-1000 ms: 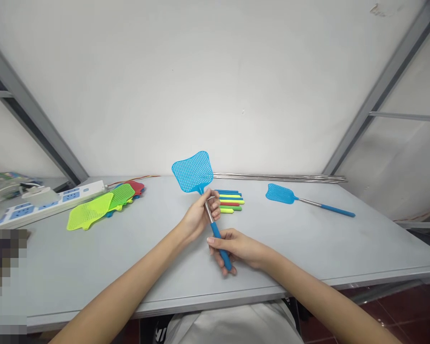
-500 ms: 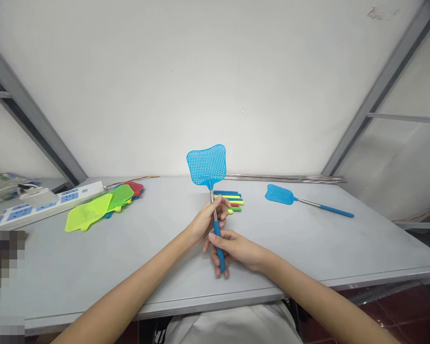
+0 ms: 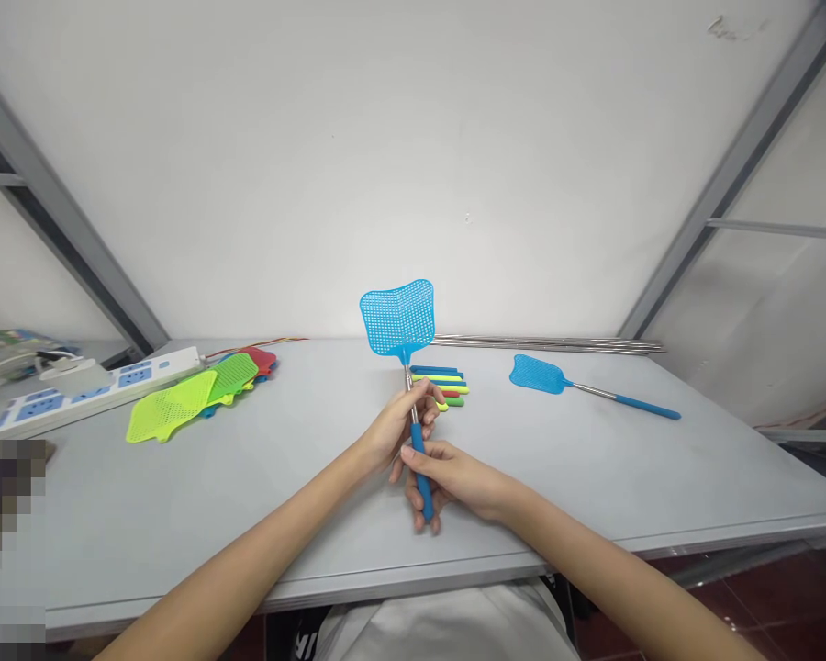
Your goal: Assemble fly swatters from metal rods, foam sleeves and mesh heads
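Both hands hold a blue fly swatter [image 3: 399,319] upright over the middle of the table, its mesh head at the top. My left hand [image 3: 396,424] is closed around the metal rod just above the grip. Lower down, my right hand [image 3: 451,477] pinches the blue grip between thumb and fingers. Behind the hands lie several coloured handle grips [image 3: 454,389] in blue, yellow, red and green, partly hidden by my left hand. Another blue fly swatter [image 3: 541,375] rests on the table to the right, its grip pointing right.
At the left, several loose swatter heads [image 3: 172,408] in yellow, green, red and blue overlap on the grey table [image 3: 199,523]. Beside them lies a white power strip [image 3: 158,367] with a plug in it. Thin metal rods [image 3: 551,344] lie along the back wall.
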Motion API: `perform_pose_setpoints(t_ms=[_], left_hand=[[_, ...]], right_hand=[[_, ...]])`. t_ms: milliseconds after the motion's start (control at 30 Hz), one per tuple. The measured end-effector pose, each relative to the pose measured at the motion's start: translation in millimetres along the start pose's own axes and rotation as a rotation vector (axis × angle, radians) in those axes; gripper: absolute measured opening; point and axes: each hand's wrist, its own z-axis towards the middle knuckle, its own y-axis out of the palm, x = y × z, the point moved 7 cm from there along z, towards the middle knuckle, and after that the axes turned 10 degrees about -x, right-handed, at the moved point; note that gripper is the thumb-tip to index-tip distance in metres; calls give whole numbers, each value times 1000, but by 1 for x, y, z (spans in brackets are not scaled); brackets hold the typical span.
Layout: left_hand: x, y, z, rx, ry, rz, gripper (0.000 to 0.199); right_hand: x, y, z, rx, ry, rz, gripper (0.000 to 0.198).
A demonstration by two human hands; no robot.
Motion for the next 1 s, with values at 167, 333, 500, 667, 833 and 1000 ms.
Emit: perform_pose_setpoints(t_ms=[167,333,500,667,833,1000], left_hand=[[0,0,0,7,-3,-18,32],[-3,-3,0,37,-3,1,30],[-2,-5,-1,41,15,56,30],[-1,-4,-2,65,0,66,30],[-3,-6,-3,77,7,59,30],[-4,-6,-3,83,-3,44,30]], right_hand=[[1,0,0,4,5,-2,39],[1,2,-1,-22,6,8,39],[1,4,-1,-36,9,9,37],[1,4,0,-36,10,-2,39],[3,3,0,-39,15,-1,41],[2,3,0,-37,6,0,39]])
